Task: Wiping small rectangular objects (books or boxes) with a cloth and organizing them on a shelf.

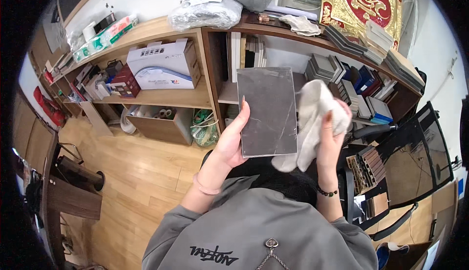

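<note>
A dark grey rectangular slab (268, 114) with thin pale veins, like a stone or tile sample, stands upright in front of my chest. My left hand (234, 140) grips its left edge, thumb laid on the front face and the other fingers hidden behind. In my right hand (333, 133) a crumpled off-white cloth (310, 123) is bunched, thumb pressed over it. The cloth hangs close beside the slab's right edge; whether they touch I cannot tell.
Ahead stand wooden shelves (207, 70) with a white box (161, 67), books and sample tiles (325, 67). Plastic-wrapped bundles (205, 12) lie on top. At right is a black office chair (415, 157) with sample boards on its seat. A dark desk (73, 197) stands left on the wooden floor.
</note>
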Demonstrator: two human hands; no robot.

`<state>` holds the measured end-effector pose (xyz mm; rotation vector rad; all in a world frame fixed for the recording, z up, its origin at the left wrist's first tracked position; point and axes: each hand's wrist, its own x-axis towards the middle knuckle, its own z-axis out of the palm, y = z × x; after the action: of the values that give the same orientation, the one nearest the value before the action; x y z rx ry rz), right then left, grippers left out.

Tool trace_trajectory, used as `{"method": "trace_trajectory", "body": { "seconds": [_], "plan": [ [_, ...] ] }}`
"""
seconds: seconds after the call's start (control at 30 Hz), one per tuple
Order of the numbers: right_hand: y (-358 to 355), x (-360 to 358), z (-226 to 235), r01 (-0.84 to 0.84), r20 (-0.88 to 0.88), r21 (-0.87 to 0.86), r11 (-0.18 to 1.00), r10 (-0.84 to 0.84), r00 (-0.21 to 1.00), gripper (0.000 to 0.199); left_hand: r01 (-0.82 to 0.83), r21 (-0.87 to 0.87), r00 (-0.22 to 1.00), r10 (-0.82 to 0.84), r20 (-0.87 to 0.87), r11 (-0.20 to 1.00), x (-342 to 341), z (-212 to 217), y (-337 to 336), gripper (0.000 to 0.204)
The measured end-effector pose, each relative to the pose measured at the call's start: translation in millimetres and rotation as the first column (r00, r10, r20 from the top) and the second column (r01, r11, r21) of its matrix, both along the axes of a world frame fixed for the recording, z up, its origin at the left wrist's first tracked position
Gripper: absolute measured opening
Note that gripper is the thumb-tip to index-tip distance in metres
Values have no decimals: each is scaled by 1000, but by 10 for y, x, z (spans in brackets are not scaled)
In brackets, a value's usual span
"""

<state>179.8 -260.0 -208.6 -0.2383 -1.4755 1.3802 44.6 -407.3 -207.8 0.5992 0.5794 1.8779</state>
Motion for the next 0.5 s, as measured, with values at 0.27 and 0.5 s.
{"method": "trace_trajectory", "body": {
  "seconds": [0.27,0.5],
  "plan": [
    [-178,-36,530,129,19,954,271,-483,875,47,-67,-88,976,47,-214,994,198,149,-102,67],
    [-452,142,262,-135,167,974,182,-173,971,39,60,-56,968,-72,-241,997,76,-17,-225,71]
  ]
}}
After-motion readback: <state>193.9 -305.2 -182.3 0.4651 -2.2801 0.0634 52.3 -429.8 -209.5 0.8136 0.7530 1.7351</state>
